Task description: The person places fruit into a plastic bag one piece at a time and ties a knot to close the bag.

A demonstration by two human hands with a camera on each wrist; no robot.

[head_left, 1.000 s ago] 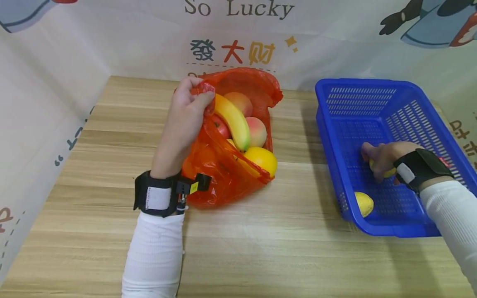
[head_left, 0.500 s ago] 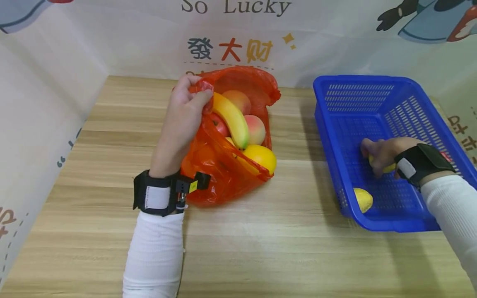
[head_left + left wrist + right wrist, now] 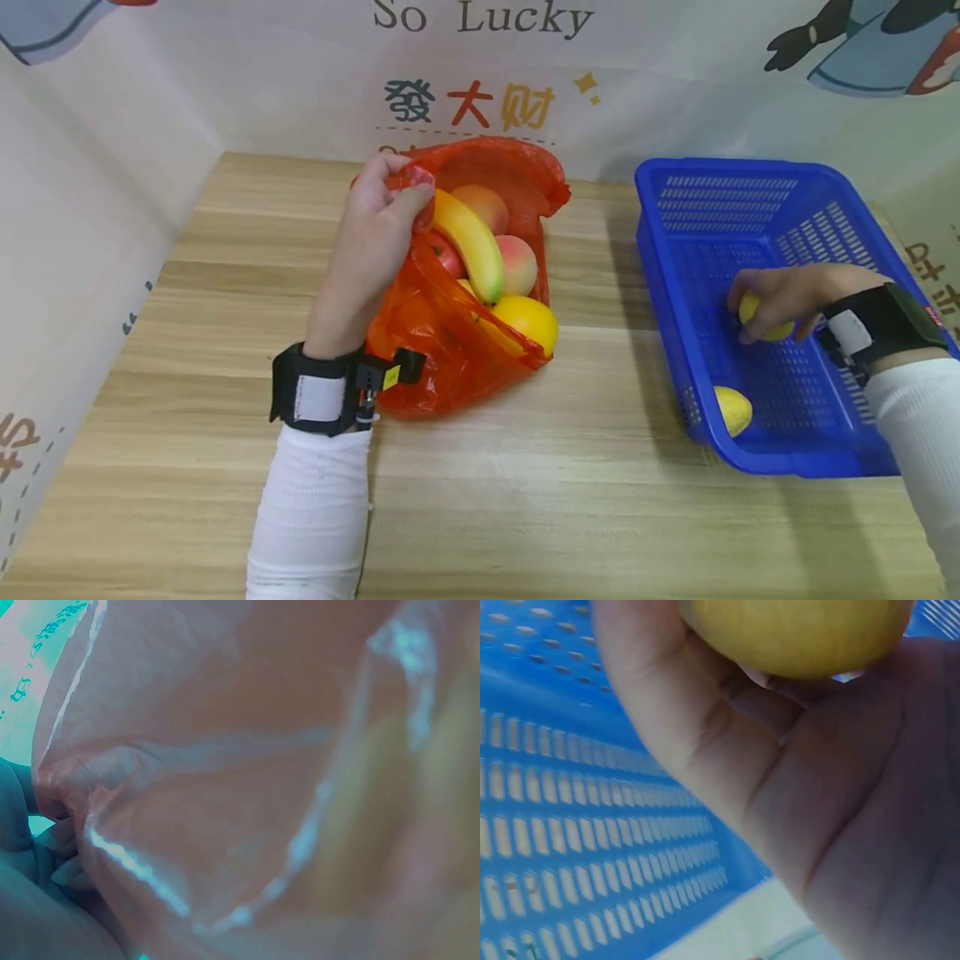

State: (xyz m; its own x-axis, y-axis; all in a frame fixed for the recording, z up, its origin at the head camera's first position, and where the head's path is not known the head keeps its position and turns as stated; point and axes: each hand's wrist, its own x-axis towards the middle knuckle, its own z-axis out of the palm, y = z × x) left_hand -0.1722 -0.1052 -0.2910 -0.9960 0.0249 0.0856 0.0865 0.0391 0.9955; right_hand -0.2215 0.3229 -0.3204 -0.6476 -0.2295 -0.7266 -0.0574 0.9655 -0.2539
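My left hand (image 3: 378, 229) pinches the rim of a red plastic bag (image 3: 442, 375) between thumb and fingers, keeping its mouth spread. Inside the bag show a banana (image 3: 472, 246), a peach (image 3: 516, 265), a second peach-like fruit (image 3: 480, 208), a red apple (image 3: 446, 254) and a yellow round fruit (image 3: 527, 322). Within the blue basket (image 3: 667, 333), my right hand (image 3: 791, 300) grips a lemon (image 3: 768, 321), its fingers curled round it; the right wrist view shows this lemon (image 3: 802, 634) against the fingers. Another lemon (image 3: 732, 410) lies in the basket's near left corner.
The basket stands at the right of the wooden table (image 3: 585, 467), with bare tabletop between it and the bag. A printed white sheet (image 3: 300, 75) rises behind the table and along its left side.
My right hand has shifted slightly right and up, its fingers now round the lemon, which shows more. The left hand and the bag stay in place.
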